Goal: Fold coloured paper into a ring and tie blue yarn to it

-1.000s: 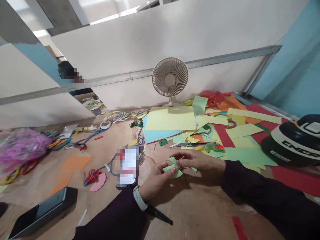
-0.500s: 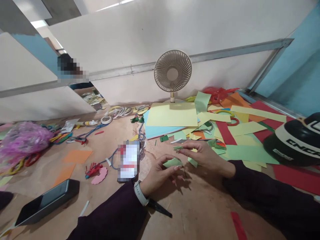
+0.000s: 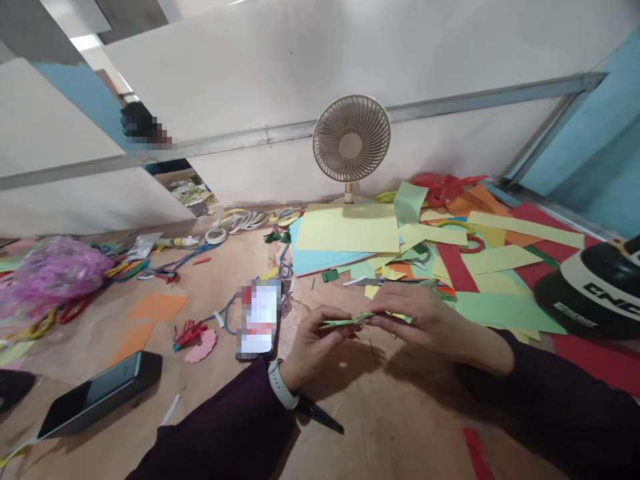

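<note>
My left hand, with a pale watch strap at the wrist, pinches a light green paper piece seen nearly edge-on. From the other side my right hand pinches a small green paper piece between thumb and fingers. The two papers meet between my fingertips; whether they are joined I cannot tell. Under my left wrist lies a black pointed tool, partly hidden by the sleeve. Left of my hands rests a phone with a lit, blurred screen.
Behind my hands are yellow sheets, and a small fan stands beyond them. Coloured paper strips and a dark jug fill the right side. A black device and purple plastic bag are at left.
My right hand has come down and its small green paper now meets the piece in my left hand. The left-hand paper has tilted to nearly edge-on. The view has shifted slightly.
</note>
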`<state>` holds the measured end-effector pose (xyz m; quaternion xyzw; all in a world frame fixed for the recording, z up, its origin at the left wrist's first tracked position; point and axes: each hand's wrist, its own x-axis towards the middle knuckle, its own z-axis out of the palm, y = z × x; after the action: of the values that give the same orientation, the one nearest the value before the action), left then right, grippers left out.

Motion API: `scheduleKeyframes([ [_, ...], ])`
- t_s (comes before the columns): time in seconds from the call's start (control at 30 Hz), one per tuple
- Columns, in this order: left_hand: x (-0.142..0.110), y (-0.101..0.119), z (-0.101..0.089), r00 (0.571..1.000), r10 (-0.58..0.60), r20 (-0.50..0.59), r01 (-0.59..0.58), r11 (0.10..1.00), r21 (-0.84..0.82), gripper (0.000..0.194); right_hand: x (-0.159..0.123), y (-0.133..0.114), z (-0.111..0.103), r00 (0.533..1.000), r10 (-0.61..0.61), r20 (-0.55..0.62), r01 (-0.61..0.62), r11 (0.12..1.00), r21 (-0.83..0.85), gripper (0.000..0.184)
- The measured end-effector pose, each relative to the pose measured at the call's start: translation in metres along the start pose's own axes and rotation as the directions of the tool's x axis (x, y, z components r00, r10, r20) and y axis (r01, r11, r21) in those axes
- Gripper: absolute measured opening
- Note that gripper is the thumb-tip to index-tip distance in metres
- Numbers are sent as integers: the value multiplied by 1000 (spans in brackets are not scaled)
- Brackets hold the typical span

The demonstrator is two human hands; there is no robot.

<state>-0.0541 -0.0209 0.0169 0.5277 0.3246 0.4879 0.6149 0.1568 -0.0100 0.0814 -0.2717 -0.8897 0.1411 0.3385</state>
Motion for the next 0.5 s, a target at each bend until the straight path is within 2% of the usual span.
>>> scheduleKeyframes([
  [0.23,1,3,1,1000,0,-18,0,1000,31,20,-3,-4,3,999,-41,4,41,990,-132,20],
  [0.5,1,3,2,1000,20,6,-20,1000,21,16,-3,-3,7,998,-69,-1,68,981,-181,23],
])
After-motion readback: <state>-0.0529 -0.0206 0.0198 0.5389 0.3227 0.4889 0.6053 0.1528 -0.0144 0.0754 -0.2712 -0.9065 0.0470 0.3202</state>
